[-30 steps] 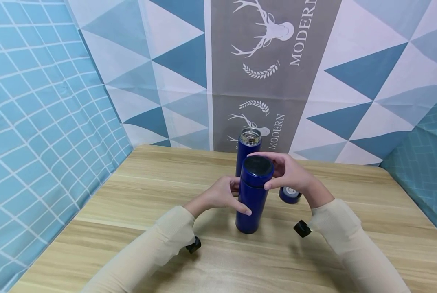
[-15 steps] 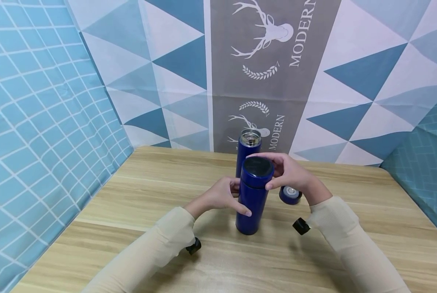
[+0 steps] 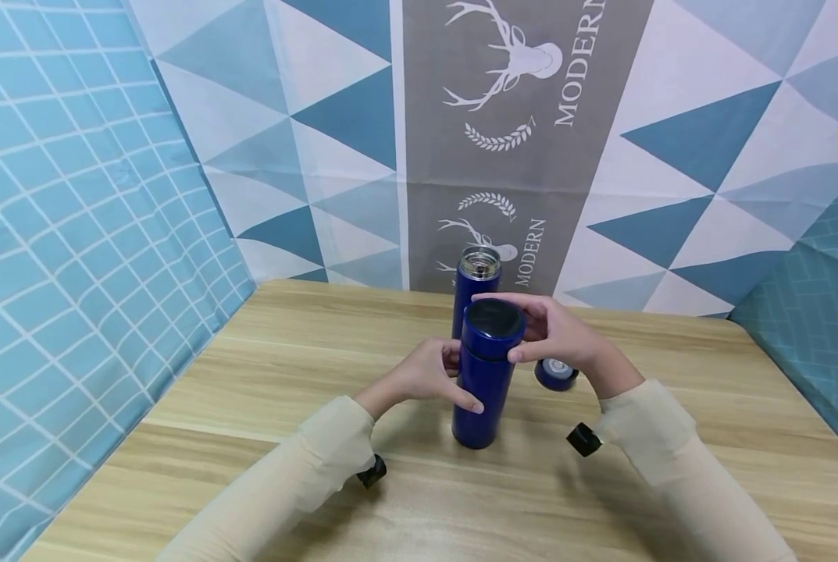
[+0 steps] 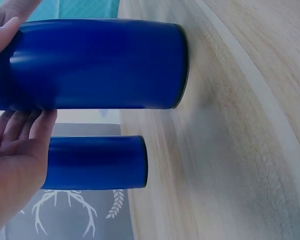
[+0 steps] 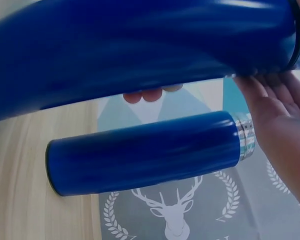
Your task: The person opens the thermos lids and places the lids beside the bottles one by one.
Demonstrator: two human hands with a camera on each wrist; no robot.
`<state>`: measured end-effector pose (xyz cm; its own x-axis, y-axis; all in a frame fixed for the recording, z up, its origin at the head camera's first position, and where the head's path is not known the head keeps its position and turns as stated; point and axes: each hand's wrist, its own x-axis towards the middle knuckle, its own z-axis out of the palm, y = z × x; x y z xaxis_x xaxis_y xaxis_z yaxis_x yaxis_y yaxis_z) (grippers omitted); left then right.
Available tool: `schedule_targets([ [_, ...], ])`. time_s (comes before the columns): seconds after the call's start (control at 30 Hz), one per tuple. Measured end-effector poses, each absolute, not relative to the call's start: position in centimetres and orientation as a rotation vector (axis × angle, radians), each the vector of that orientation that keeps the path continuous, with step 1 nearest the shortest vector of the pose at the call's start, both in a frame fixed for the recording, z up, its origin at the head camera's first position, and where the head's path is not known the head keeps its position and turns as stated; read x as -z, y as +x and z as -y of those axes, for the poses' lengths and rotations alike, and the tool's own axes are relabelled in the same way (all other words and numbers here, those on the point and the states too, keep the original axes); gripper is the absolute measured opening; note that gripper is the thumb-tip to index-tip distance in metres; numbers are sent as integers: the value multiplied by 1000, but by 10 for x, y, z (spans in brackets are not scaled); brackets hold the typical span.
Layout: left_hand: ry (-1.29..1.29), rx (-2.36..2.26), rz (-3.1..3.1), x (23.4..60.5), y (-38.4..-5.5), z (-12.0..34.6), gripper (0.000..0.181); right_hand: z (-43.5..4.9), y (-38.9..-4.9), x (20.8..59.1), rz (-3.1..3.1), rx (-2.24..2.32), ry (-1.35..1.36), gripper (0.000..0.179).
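Observation:
A glossy dark-blue thermos flask stands upright in front of me, its blue lid with a black top on it. My left hand grips the body from the left, thumb across the front and fingers behind. Up at the lid, my right hand holds it from the right with thumb and fingers around its side. Behind this flask is a second blue thermos flask, lidless, its shiny metal neck bare. A loose blue lid lies underside up, partly hidden by my right hand.
The wood-grain table runs back to a patterned wall cloth with deer heads and triangles. A blue tiled-pattern cloth borders the left side. Small black wrist cameras hang below the sleeves.
My right wrist dips back slightly after a small shift upward. Both hands keep their hold, and the flasks and loose lid stay in place.

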<state>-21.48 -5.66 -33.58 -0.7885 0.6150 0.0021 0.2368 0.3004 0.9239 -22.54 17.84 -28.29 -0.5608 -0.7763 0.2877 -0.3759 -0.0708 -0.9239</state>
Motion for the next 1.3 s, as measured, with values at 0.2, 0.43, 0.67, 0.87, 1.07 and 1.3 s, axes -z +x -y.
schedule_targets([
  [0.2,775,-1486,-2209,335,-215,59,56,-177,-212,281,-1926,1681,-1201,73],
  [0.43,775,-1489,-2184,337,-216,59,57,-165,-185,282,-2190,1851,-992,74],
  [0.67,768,-1485,-2192,337,-216,60,58,-145,-155,278,-2503,1938,-662,71],
  [0.87,769,-1478,-2200,337,-215,60,59,-135,-146,279,-2552,2028,-591,69],
  [1.07,770,-1483,-2193,338,-216,60,59,-137,-149,280,-2555,2027,-598,64],
  [1.3,790,-1493,-2183,337,-216,60,57,-143,-155,280,-2558,1935,-606,63],
])
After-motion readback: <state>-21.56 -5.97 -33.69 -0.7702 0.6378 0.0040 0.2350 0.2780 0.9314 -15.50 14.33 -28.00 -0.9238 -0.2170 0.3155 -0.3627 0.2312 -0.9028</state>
